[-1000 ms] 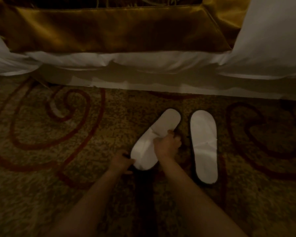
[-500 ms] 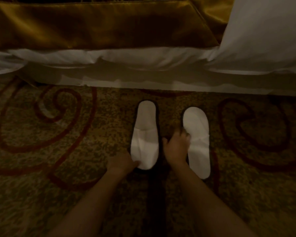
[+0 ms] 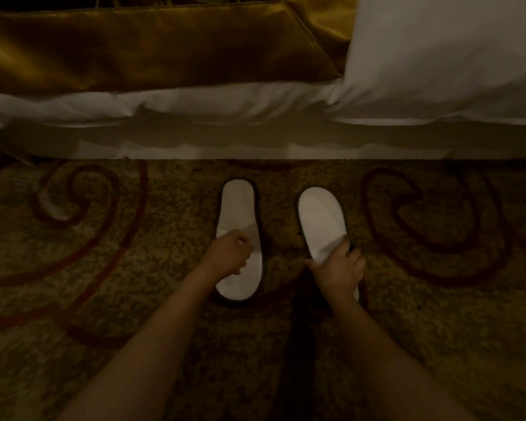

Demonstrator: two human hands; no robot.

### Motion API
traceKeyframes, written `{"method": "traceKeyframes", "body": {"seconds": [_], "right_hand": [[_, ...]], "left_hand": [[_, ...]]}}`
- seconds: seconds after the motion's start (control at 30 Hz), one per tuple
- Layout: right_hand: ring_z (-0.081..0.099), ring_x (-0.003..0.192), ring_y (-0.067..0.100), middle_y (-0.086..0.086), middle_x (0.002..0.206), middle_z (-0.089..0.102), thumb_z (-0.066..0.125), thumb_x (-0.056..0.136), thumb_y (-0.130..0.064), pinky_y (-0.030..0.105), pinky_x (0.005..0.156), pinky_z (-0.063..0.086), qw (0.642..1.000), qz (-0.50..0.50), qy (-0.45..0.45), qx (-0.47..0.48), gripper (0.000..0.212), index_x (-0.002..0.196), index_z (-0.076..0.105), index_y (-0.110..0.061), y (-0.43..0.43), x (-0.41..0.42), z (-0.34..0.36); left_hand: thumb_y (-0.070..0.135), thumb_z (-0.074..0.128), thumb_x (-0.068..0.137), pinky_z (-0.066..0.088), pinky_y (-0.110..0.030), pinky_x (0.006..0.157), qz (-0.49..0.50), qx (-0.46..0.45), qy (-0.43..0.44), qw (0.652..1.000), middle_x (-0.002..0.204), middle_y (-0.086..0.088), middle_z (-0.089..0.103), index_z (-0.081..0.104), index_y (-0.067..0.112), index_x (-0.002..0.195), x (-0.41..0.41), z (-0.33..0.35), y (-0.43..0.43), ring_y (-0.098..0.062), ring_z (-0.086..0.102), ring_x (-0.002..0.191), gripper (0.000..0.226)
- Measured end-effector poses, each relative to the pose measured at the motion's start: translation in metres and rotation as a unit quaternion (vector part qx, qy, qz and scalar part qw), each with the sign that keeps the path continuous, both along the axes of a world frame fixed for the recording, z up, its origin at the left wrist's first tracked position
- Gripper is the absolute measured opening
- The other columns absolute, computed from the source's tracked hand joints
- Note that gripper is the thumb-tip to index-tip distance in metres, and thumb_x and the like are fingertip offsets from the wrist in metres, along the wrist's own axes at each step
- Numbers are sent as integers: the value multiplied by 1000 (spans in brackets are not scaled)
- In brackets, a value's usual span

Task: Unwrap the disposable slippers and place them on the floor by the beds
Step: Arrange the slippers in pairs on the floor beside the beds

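Observation:
Two white disposable slippers with dark edging lie side by side on the patterned carpet, toes pointing at the bed. My left hand rests curled on the middle of the left slipper, at the edge of its upper. My right hand grips the right slipper at its upper, thumb on the inner side, and covers its heel end. No wrapper is in view.
The bed's white skirt runs across just beyond the slippers, with a gold runner and white bedding above. Brown carpet with red swirls spreads to both sides.
The left slipper went from tilted to straight and parallel with the right one. My right hand left it for the right slipper, and my left hand moved up onto the left slipper.

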State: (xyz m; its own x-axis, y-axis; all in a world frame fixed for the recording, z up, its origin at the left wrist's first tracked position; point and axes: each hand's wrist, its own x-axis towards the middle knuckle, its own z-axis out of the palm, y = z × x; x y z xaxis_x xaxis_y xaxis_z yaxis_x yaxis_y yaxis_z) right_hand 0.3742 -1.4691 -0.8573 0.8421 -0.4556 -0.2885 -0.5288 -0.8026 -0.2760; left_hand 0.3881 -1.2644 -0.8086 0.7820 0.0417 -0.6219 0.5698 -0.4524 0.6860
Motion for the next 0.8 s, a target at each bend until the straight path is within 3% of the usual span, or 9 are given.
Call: {"method": "traceKeyframes", "body": {"seconds": [0.13, 0.27, 0.4, 0.57, 0.7, 0.8], "right_hand": [[31, 125, 37, 20, 137, 35, 75, 66, -44, 43, 107, 24, 997, 49, -46, 44, 98, 142, 23, -11, -11, -6, 2], [21, 130, 28, 10, 142, 28, 75, 65, -33, 40, 109, 23, 964, 228, -51, 128, 101, 145, 14, -21, -16, -10, 8], [15, 135, 19, 0, 148, 20, 76, 65, -32, 29, 109, 17, 922, 361, -35, 135, 108, 146, 4, -29, -17, -5, 18], [12, 140, 20, 1, 154, 14, 71, 70, -27, 28, 114, 4, 893, 437, -48, 99, 104, 147, 2, -27, -32, 6, 33], [-2, 145, 23, 4, 159, -5, 62, 82, -25, 33, 116, -8, 932, 359, -24, 39, 96, 147, -8, -24, -41, 9, 36], [14, 142, 29, 11, 156, 13, 56, 87, -29, 38, 118, 8, 984, 160, -51, 62, 81, 148, 5, -12, -32, 11, 36]], "left_hand": [[24, 45, 95, 51, -32, 76, -29, -17, -5, 999, 121, -11, 57, 43, 14, 134, 6, 5, -11, -24, 58, 100, 41], [29, 53, 92, 38, -26, 98, -60, 12, -108, 992, 148, -10, 38, 25, 17, 146, 28, 10, -10, -25, 42, 131, 63], [34, 55, 90, 29, -38, 114, -177, 172, -132, 960, 154, -15, 26, 16, 24, 149, 49, 9, -8, -34, 30, 138, 71], [25, 51, 93, 36, -32, 104, -224, 164, -112, 954, 146, -13, 41, 40, 22, 141, 47, 7, -5, -30, 43, 130, 49], [17, 43, 97, 36, -24, 99, -144, 85, -129, 977, 144, -11, 45, 41, 11, 139, 32, 3, -19, -26, 44, 129, 42], [15, 39, 99, 36, -22, 89, 12, 26, -118, 993, 142, -13, 46, 36, 11, 142, 20, -2, -40, -28, 47, 124, 43]]}}
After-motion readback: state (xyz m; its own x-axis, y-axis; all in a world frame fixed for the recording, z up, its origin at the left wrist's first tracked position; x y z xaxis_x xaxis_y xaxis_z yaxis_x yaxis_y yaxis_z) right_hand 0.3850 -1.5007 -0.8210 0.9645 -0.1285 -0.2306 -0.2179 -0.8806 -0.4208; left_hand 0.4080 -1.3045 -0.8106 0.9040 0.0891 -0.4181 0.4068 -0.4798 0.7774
